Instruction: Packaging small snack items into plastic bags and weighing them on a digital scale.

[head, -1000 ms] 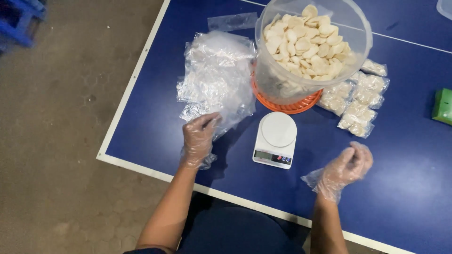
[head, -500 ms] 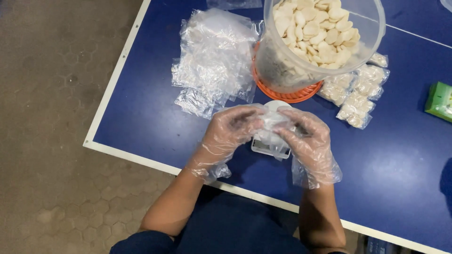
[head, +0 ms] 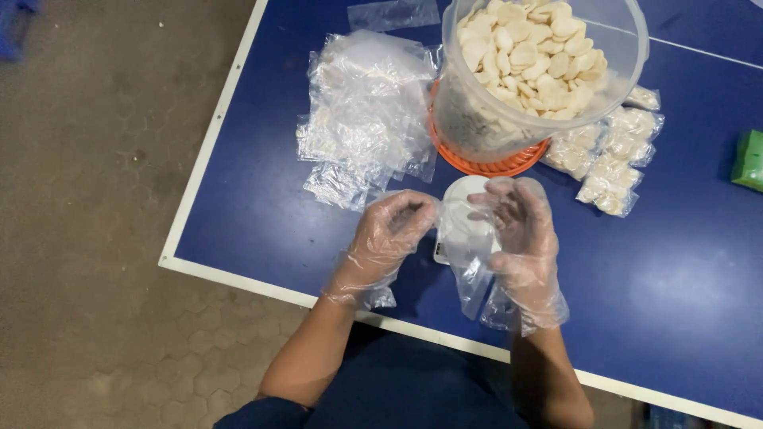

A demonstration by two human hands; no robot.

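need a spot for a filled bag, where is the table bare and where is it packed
Bare blue table lies right of the right hand, below the filled packets and the green box. Another patch lies left of the left hand, below the empty bag pile. It is crowded around the tub and scale.

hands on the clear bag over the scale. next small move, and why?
Probably pull the small clear bag open at its mouth: both gloved hands, left hand and right hand, pinch it over the white scale, it looks flat and empty, and the tub of pale pieces sits just behind.
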